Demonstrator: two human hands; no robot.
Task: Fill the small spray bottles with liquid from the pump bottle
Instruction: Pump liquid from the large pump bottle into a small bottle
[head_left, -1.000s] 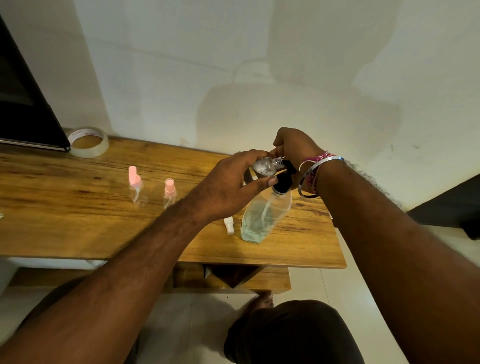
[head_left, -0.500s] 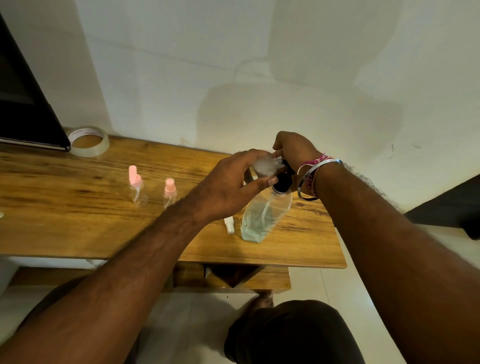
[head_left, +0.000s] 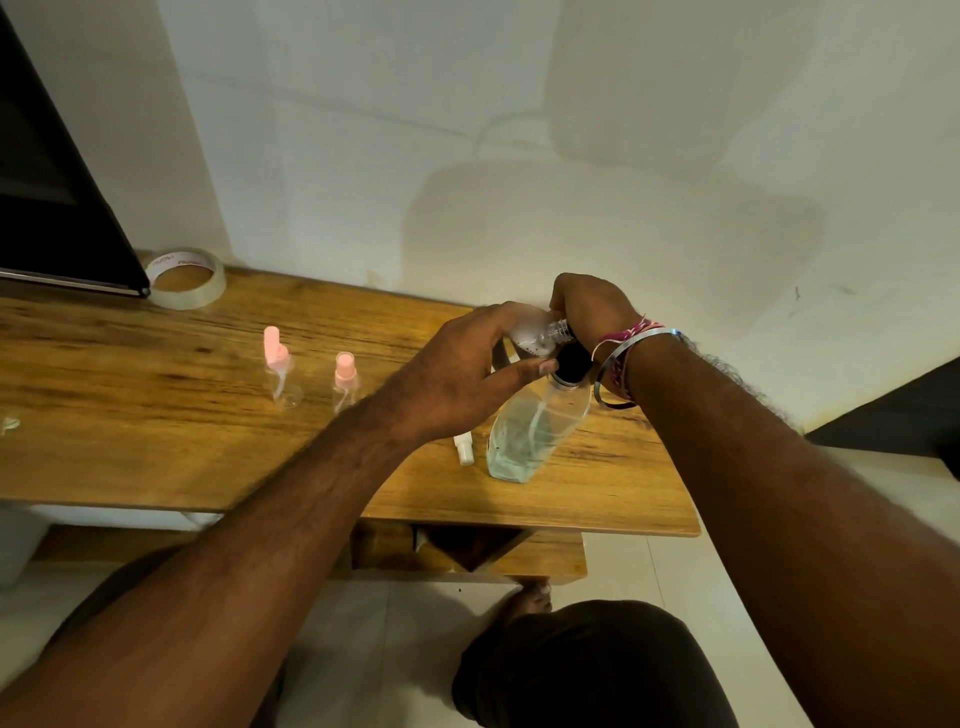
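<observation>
Both hands have barely shifted — left hand (head_left: 457, 374) pinches the small bottle (head_left: 532, 335) tipped at the black pump (head_left: 571, 359); right hand (head_left: 589, 306) curls over it. Pump bottle (head_left: 530, 431) stands near-right; two pink-capped bottles (head_left: 280, 371) wait farther left.

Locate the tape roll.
In the head view, the tape roll lies at the table's far left, against the wall beside the black screen.

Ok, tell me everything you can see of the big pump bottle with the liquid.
The pump bottle is clear plastic with a black pump top, and it holds pale liquid low in the body. It leans on the wooden table, base down near the front edge. The right hand presses the pump head; the left hand holds a small clear bottle at its nozzle.
</observation>
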